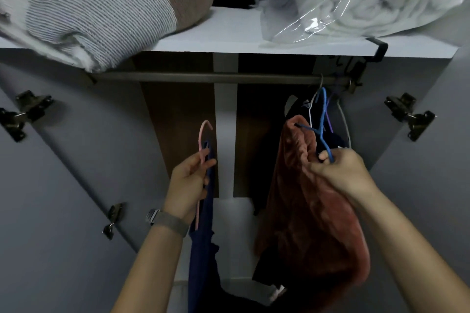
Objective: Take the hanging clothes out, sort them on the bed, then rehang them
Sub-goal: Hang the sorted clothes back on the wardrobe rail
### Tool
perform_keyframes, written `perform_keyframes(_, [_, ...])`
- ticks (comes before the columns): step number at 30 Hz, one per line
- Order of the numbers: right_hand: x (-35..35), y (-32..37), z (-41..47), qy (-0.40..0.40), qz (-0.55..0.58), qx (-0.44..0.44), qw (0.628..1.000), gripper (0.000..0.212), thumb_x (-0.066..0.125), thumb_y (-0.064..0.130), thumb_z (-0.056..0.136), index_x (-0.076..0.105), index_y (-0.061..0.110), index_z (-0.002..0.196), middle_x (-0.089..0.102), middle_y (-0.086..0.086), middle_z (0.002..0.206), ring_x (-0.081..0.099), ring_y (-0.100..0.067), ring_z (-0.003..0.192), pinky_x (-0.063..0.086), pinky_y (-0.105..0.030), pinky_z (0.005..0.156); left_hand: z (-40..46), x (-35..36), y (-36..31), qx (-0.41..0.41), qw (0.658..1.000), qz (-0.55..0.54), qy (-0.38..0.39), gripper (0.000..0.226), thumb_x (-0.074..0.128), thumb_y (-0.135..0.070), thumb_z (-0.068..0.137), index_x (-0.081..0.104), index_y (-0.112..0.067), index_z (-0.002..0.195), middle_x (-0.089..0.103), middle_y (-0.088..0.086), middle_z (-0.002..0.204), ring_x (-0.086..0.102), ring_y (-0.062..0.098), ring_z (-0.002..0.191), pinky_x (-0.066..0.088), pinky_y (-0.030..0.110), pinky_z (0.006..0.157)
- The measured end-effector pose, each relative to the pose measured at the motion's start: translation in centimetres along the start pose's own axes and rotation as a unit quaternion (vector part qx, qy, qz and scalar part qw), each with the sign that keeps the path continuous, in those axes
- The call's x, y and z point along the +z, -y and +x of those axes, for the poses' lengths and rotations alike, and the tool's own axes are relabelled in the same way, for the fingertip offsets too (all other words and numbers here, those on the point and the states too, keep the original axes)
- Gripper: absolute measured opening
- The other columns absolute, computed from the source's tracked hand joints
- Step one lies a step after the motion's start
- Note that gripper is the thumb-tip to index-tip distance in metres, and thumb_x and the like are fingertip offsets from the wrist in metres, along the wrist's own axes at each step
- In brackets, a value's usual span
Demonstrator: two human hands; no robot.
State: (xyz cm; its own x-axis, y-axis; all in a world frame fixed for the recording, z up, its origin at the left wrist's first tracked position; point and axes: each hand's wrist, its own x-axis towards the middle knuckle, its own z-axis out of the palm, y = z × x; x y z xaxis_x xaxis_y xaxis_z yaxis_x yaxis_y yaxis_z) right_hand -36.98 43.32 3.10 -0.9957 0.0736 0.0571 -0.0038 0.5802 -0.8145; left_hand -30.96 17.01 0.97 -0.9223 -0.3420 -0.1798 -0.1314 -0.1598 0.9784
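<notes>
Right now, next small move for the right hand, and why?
Probably lift the blue hanger up and off the rod. The right hand grips its lower end along with the pink garment, but its hook looks to be on the rod. The left hand already holds the pink hanger free.

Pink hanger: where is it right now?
In the head view it is left of centre, off the rail: the left hand grips the pink hanger, with a navy garment hanging from it, in front of the wardrobe's white divider.
</notes>
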Motion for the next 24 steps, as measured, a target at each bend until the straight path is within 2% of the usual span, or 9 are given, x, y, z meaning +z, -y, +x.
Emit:
perform_keyframes(3, [-0.5,0.6,3.6,-0.021,-0.035,-0.009,0.999,0.019,0.071,0.018,0.079,0.059,0.009,0.067,0.05,0.0,0.054,0.043,-0.011,0.049,0.036,-0.02,0.046,1.5,0.1,-0.3,0.001,1.0,0.006,0.007,0.03,0.054,-0.01,0.093,0.059,-0.019,0.121,0.049,-0.011,0.05,0.038,0.005,0.044,0.03,0.017,0.037])
perform_keyframes(5, [-0.9,0.9,5.9,-0.037,-0.047,-0.021,0.998,0.028,0.064,0.021,0.084,0.058,0.007,0.061,0.048,-0.002,0.051,0.045,-0.011,0.048,0.037,-0.023,0.046,2.5,0.4,-0.5,-0.003,1.0,0.003,0.003,0.03,0.055,-0.011,0.092,0.06,-0.02,0.12,0.049,-0.008,0.055,0.039,0.006,0.047,0.032,0.017,0.038])
perform_keyframes(7, [-1.1,1.3,8.1,-0.063,-0.057,-0.013,0.996,0.038,0.055,0.026,0.089,0.051,0.005,0.058,0.046,-0.009,0.056,0.044,-0.02,0.052,0.034,-0.031,0.048,3.3,0.8,-0.7,-0.006,1.0,0.001,-0.001,0.029,0.056,-0.011,0.091,0.06,-0.02,0.119,0.048,-0.005,0.058,0.04,0.006,0.047,0.032,0.016,0.038])
perform_keyframes(10, [-0.8,1.4,11.2,-0.078,-0.062,0.0,0.995,0.037,0.047,0.022,0.094,0.054,-0.003,0.068,0.052,-0.018,0.069,0.046,-0.026,0.057,0.034,-0.032,0.052,4.3,1.5,-0.9,-0.01,1.0,0.003,-0.005,0.028,0.054,-0.01,0.093,0.06,-0.02,0.118,0.05,-0.005,0.063,0.039,0.006,0.047,0.032,0.015,0.037])
perform_keyframes(12, [-0.3,1.1,13.2,-0.072,-0.073,0.004,0.995,0.035,0.046,0.018,0.093,0.06,-0.01,0.078,0.056,-0.022,0.079,0.054,-0.034,0.071,0.038,-0.035,0.06,5.0,1.8,-0.8,-0.011,1.0,-0.002,-0.01,0.028,0.051,-0.007,0.094,0.06,-0.02,0.118,0.053,-0.007,0.066,0.039,0.004,0.045,0.031,0.015,0.036])
perform_keyframes(14, [0.3,0.5,14.8,-0.058,-0.082,0.016,0.995,0.032,0.045,0.016,0.093,0.062,-0.011,0.088,0.055,-0.022,0.086,0.056,-0.035,0.085,0.036,-0.033,0.068,5.5,2.0,-0.7,-0.011,1.0,0.003,-0.01,0.028,0.05,-0.006,0.095,0.06,-0.02,0.117,0.055,-0.007,0.07,0.042,0.003,0.044,0.032,0.015,0.036])
perform_keyframes(17, [1.2,-0.2,15.9,-0.045,-0.096,0.03,0.994,0.026,0.043,0.015,0.094,0.058,-0.006,0.086,0.054,-0.021,0.088,0.052,-0.031,0.081,0.033,-0.03,0.067,5.7,2.2,-0.6,-0.011,1.0,0.01,-0.009,0.028,0.045,-0.004,0.096,0.059,-0.021,0.114,0.057,-0.004,0.076,0.045,0.001,0.042,0.034,0.016,0.036])
perform_keyframes(20, [2.0,-1.0,16.4,-0.044,-0.088,0.028,0.995,0.026,0.042,0.015,0.095,0.056,-0.003,0.082,0.056,-0.022,0.088,0.054,-0.03,0.079,0.035,-0.031,0.067,5.8,2.3,-0.3,-0.011,1.0,0.001,-0.009,0.031,0.042,0.001,0.096,0.059,-0.018,0.113,0.061,0.003,0.09,0.05,0.001,0.042,0.035,0.017,0.036])
perform_keyframes(24, [2.6,-2.4,16.3,-0.038,-0.102,0.023,0.994,0.028,0.043,0.014,0.096,0.054,-0.004,0.076,0.054,-0.021,0.082,0.054,-0.033,0.077,0.036,-0.032,0.066,5.8,2.5,-0.1,-0.015,1.0,0.004,-0.014,0.029,0.042,0.002,0.095,0.059,-0.019,0.104,0.062,0.005,0.093,0.054,0.002,0.044,0.038,0.018,0.036])
